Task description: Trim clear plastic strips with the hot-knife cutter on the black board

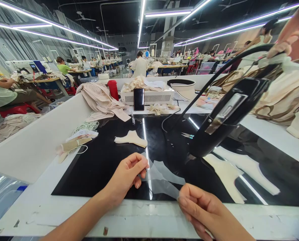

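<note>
A clear, thin film sheet (164,179) stretches between my hands just over the glossy black mat (96,177). The fingers of my left hand (129,170) are pinched at the sheet's left side. My right hand (202,207) pinches its lower right corner between thumb and fingers, near the mat's front edge. Beyond my left hand lies a cream cut fabric piece (131,138). Two more cream pieces, a nearer one (226,175) and a farther one (252,169), lie to the right of my right hand.
A bulky black device (222,117) with a thick cable leans over the mat's right side, beside small scissors (187,135). Behind stand a phone (138,99), a white vented box (152,97), a red cup (113,89) and piled fabric (99,98). Cord (86,126) lies left.
</note>
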A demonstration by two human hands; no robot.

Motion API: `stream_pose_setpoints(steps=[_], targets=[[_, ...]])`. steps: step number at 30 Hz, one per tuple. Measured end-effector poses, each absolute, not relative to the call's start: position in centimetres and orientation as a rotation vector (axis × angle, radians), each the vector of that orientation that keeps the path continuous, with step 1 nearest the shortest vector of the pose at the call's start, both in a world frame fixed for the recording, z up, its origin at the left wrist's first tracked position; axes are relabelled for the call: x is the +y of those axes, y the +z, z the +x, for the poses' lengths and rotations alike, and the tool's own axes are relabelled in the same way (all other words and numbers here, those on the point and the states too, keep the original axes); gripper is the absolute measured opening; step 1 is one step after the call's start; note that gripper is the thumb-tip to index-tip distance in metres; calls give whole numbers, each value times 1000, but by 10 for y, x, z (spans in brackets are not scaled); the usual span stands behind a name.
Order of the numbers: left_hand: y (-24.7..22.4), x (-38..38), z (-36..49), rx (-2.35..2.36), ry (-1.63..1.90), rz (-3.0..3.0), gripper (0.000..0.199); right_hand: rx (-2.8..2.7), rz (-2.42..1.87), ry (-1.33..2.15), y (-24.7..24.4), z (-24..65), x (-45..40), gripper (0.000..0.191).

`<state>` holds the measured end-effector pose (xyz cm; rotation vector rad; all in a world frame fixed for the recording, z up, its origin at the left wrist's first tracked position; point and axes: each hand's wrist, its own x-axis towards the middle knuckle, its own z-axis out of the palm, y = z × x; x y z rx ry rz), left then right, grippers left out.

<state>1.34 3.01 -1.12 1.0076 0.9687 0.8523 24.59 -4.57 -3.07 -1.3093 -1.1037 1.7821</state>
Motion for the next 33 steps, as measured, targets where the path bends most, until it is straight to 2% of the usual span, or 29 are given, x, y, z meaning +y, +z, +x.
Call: stream_pose_setpoints(steps=[11,19,33], targets=[[-8,32,11,1001,838,1108,39,-1061,-1423,1375,-18,260,-44,65],[-11,32,10,1050,828,1201,33,-1118,-1533,1135,-16,257,-47,43],[-8,29,11,1056,896,1228,26,-1124,-1606,766,-13,247,-54,27]])
